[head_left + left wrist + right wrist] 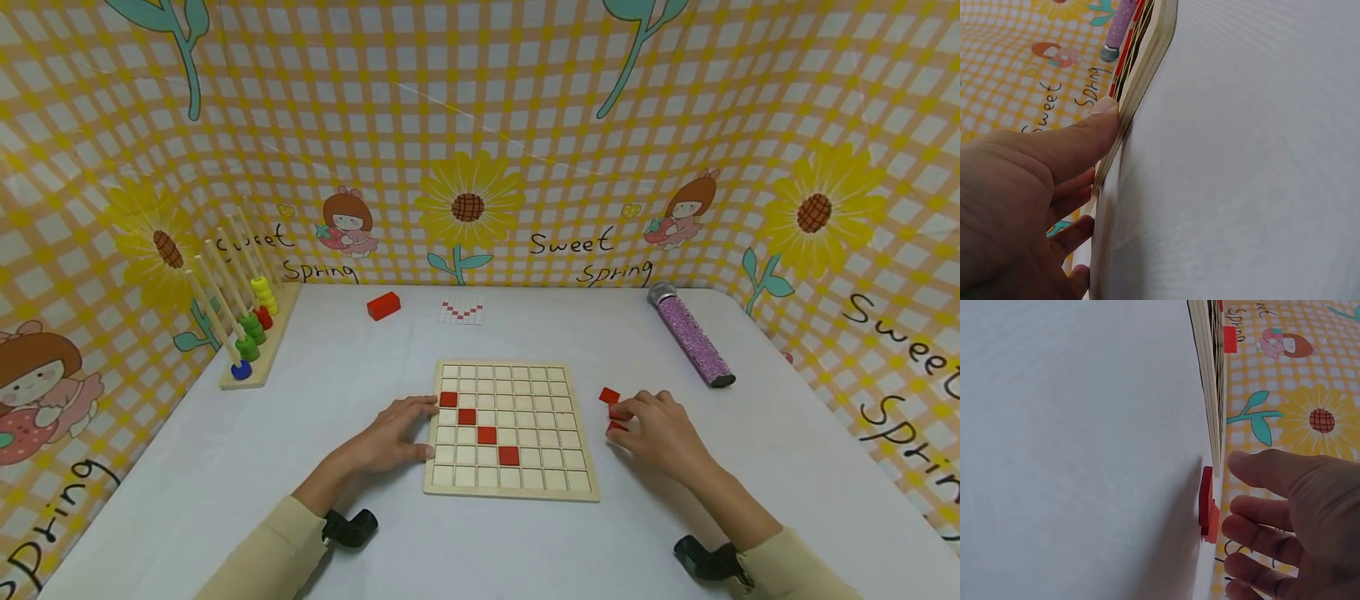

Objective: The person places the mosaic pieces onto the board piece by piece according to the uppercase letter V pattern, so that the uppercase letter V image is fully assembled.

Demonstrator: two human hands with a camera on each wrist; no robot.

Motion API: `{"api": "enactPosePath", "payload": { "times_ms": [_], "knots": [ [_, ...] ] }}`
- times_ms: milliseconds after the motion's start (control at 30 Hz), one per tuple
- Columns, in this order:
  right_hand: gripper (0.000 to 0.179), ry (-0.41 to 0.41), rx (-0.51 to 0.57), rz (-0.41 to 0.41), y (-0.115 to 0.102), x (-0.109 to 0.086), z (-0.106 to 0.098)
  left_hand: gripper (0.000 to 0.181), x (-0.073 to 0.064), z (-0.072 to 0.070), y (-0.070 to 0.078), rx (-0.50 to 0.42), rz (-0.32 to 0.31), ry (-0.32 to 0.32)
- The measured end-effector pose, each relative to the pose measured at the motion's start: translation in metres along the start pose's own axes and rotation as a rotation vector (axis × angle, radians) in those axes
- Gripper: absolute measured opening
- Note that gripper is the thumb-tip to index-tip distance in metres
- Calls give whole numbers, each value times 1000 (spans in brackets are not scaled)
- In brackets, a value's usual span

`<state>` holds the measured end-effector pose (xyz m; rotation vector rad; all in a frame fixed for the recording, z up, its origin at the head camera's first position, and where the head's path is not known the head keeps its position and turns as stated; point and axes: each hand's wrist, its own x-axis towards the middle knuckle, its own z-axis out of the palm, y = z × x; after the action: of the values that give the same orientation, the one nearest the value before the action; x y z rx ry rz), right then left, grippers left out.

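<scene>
A wooden grid board lies on the white table, with several red square tiles in a diagonal line in its cells. My left hand rests against the board's left edge; in the left wrist view the thumb touches the rim. Right of the board, my right hand hovers over loose red tiles, some partly hidden under its fingers. In the right wrist view those tiles lie on the table, apart from the thumb and the loosely bent fingers.
Behind the board are a red block and a small card with red squares in a V. A bead-peg stand is at the left. A purple glittery microphone lies at the back right. Patterned cloth surrounds the table.
</scene>
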<state>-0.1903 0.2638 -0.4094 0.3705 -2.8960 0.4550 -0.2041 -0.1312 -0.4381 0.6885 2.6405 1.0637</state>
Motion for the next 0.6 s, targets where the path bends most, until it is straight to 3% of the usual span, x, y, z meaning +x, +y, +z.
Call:
{"api": "enactPosePath", "payload": {
  "times_ms": [600],
  "knots": [
    [24,-27,-18,30,11,-7,5,59,1,0,-1,11,-11,0]
  ]
}}
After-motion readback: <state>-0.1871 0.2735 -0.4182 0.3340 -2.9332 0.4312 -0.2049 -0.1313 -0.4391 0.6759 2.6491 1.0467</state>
